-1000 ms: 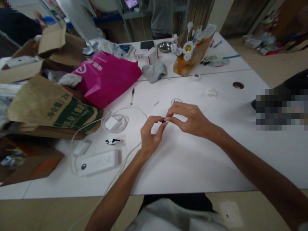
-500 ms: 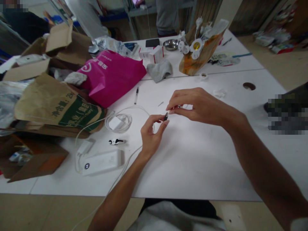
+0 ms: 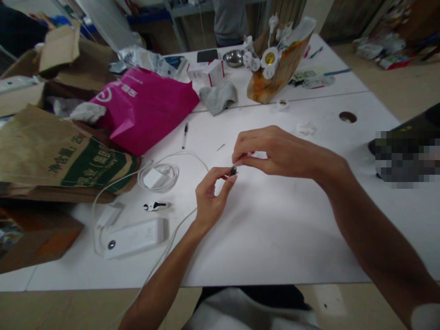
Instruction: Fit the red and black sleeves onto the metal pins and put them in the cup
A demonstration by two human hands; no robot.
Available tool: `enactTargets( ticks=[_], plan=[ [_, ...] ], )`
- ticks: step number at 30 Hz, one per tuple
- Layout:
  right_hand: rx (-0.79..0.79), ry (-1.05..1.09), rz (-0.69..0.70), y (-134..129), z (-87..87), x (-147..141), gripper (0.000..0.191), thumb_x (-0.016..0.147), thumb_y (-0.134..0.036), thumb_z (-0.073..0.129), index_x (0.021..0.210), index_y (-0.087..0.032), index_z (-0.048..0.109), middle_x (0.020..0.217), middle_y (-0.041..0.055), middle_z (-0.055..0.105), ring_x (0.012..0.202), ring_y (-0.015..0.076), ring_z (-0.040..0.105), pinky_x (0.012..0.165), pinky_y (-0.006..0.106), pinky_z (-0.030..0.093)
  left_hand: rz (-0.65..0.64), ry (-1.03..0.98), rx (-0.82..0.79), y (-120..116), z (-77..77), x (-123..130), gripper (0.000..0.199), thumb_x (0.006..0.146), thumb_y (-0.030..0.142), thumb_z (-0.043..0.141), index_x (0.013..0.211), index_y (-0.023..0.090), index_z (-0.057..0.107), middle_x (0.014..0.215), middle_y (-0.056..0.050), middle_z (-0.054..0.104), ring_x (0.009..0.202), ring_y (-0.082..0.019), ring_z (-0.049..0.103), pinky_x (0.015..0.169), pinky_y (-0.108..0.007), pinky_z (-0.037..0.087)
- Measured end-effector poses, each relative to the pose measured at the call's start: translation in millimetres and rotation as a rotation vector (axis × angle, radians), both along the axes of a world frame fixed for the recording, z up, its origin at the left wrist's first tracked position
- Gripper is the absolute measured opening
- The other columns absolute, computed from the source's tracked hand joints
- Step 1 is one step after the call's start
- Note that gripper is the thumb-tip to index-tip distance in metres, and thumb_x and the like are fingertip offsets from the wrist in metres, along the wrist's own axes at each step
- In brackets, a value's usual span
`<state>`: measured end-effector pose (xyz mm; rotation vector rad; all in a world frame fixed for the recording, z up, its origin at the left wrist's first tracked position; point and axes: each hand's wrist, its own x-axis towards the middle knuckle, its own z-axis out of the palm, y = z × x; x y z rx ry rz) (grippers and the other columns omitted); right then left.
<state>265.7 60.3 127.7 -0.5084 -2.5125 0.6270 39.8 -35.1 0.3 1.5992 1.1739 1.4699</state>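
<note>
Between the thumb and forefinger of my left hand is a small dark piece. My right hand is pinched just above it, the fingertips meeting at the top of the dark piece; whatever they hold is too small to make out. Both hands are over the white table. A thin metal bit lies just beyond my left hand, and a black pen is farther left.
On the left are a coiled white cable, a white power bank, small clippers, a magenta bag and cardboard boxes. A grey cloth, steel bowl and paper bag of plugs stand behind.
The view has shifted, so the table things appear farther left. My right fingertips now sit closer above the dark piece, still held in my left hand.
</note>
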Motion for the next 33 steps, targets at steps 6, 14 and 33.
enactTargets(
  ticks=[6,14,33],
  plan=[
    [0.017,-0.023,-0.021,-1.0,2.0,0.4,0.018,0.108,-0.014,0.069,0.100,-0.021,0.083,0.104,0.0041,0.083,0.094,0.0220,0.076,0.088,0.035,0.051,-0.001,-0.026,-0.008,0.7,-2.0,0.3,0.022,0.109,0.042,0.085,0.125,0.026,0.086,0.115,-0.009,0.083,0.105,-0.023,0.078,0.097,-0.040,0.064],
    [0.004,0.007,-0.040,-1.1,4.0,1.6,0.016,0.109,-0.018,0.071,0.102,-0.023,0.085,0.104,0.0039,0.084,0.095,0.0221,0.076,0.087,0.034,0.052,0.007,-0.041,0.001,1.8,2.0,1.3,0.022,0.108,0.042,0.086,0.121,0.025,0.087,0.112,-0.008,0.083,0.102,-0.022,0.077,0.095,-0.038,0.064],
    [-0.059,-0.093,-0.057,-6.9,3.8,-2.5,0.017,0.106,-0.017,0.070,0.098,-0.021,0.085,0.099,0.0025,0.086,0.091,0.0208,0.076,0.086,0.033,0.047,0.012,-0.127,-0.046,1.1,7.3,0.2,0.015,0.100,0.034,0.094,0.112,0.025,0.092,0.104,-0.006,0.083,0.098,-0.020,0.074,0.093,-0.035,0.058]
  ],
)
